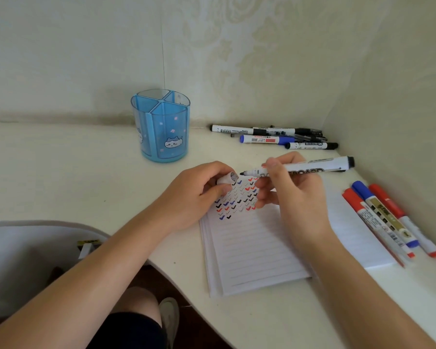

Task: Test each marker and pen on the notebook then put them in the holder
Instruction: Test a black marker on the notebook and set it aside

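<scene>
My right hand [292, 192] grips a white whiteboard marker [312, 167] with a black tip, held level above the notebook [252, 248], tip pointing left. My left hand [199, 192] pinches its white cap [227, 178] just left of the tip, a small gap between them. The lined page carries rows of red, blue and black tick marks near its top. A blue see-through holder [161, 127] with divided compartments stands at the back left. Nothing shows inside it.
Several markers and pens [275, 137] lie in a pile by the back wall. Two red markers and one blue marker [388, 220] lie on the notebook's right side near the side wall. The desk's curved front edge [166, 270] runs below my left forearm.
</scene>
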